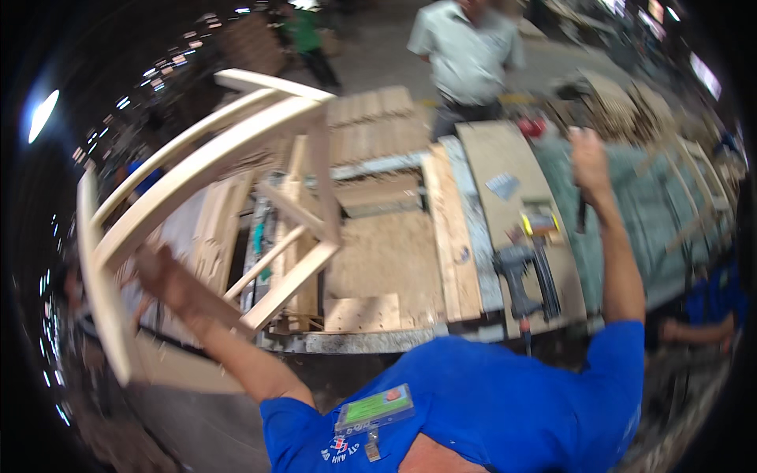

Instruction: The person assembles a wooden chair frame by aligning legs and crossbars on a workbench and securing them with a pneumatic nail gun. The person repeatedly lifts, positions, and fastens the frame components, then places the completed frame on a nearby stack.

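At the left, a pale wooden chair frame (pixel 209 169) with curved rails is tilted above the workbench. My left hand (pixel 162 276) is at its near-left side, closed around part of the frame; motion blur and the wood partly hide the fingers. My right hand (pixel 591 165) is raised at the right, wrapped around a tool with a dark handle (pixel 582 217) that sticks out below the fist. The tool's other end is not clear. A grey and black nail gun (pixel 516 276) lies on a board nearer to me.
The workbench (pixel 378 340) carries a wooden jig (pixel 449 229). A yellow-labelled container (pixel 540 223) stands beside the nail gun. Stacked wooden parts (pixel 371 110) lie behind the jig, and a green-covered surface (pixel 631 217) is at right. A person (pixel 465 55) stands across the bench.
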`<action>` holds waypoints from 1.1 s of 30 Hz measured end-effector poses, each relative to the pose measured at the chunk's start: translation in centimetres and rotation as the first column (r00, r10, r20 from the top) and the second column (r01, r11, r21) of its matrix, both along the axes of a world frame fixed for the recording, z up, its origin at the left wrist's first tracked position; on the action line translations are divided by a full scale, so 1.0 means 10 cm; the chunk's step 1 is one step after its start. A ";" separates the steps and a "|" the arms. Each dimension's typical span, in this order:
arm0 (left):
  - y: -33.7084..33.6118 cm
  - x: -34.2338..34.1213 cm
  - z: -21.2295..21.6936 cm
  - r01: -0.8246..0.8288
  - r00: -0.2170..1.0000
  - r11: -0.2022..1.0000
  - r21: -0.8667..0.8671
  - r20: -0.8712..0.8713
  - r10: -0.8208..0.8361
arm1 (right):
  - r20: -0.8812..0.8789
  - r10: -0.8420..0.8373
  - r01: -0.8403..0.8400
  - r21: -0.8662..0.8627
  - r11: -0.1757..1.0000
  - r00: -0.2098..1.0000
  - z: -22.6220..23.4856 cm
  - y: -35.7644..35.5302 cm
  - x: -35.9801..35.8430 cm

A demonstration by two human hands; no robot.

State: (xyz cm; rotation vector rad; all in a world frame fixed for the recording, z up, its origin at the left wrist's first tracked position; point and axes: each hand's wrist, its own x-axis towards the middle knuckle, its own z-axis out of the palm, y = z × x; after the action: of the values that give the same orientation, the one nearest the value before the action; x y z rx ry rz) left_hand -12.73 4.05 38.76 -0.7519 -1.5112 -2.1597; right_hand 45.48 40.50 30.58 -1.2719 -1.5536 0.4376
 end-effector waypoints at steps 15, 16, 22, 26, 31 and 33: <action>-0.24 0.08 0.43 -0.008 1.000 0.922 -0.388 0.009 0.012 | 0.426 0.076 0.151 -0.475 0.867 0.902 -2.30 0.32 -1.58; -0.17 0.05 0.41 0.030 1.000 0.913 -0.407 0.015 -0.026 | 0.521 0.096 0.150 -0.410 0.900 0.848 -2.39 0.32 -1.59; 0.41 0.11 0.54 0.121 0.990 0.840 -0.529 0.002 -0.141 | -0.138 0.294 -0.320 -0.249 0.914 0.946 -1.52 0.75 -1.11; 0.85 0.30 0.71 0.160 0.965 0.765 -0.624 -0.064 -0.254 | 0.126 0.785 -0.776 0.308 0.550 0.606 0.71 -0.48 -1.55; 1.60 0.43 1.00 0.227 0.866 0.605 -0.763 -0.126 -0.484 | 0.437 0.654 -0.756 0.100 0.646 0.617 0.95 -0.72 -2.26; 1.78 0.30 1.13 0.131 0.782 0.563 -0.816 -0.264 -0.565 | 0.192 0.805 -0.808 -0.082 0.584 0.562 0.98 -0.77 -2.35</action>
State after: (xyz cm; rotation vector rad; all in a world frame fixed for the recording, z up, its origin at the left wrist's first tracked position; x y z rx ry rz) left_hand -9.72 21.81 50.04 -1.9085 -2.0702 -1.2212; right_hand 21.99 32.76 40.34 -0.4966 -2.2956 0.8884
